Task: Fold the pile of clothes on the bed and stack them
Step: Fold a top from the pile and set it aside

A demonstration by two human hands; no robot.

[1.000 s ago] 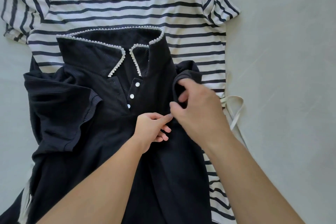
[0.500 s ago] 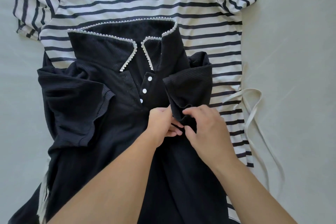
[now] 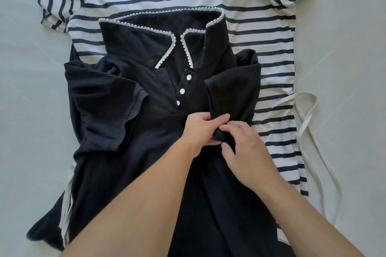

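Observation:
A black ribbed dress (image 3: 125, 162) with a pearl-trimmed collar and white buttons lies face up on a navy-and-white striped dress (image 3: 261, 33). Its right sleeve (image 3: 234, 89) is folded inward over the chest. My left hand (image 3: 200, 129) and my right hand (image 3: 244, 148) meet just below the button placket. Both pinch the black fabric at the lower end of that folded sleeve. The left sleeve (image 3: 104, 106) lies spread out and loosely creased.
The bed sheet (image 3: 344, 69) is pale grey-green and surrounds both garments. A white fabric tie (image 3: 309, 119) of the striped dress loops over the sheet at the right. A white strip (image 3: 66, 204) shows along the black dress's left edge.
My right hand has drawn the right sleeve inward and down across the chest. Both hands have come together on the fabric below the buttons. The view has shifted a little lower.

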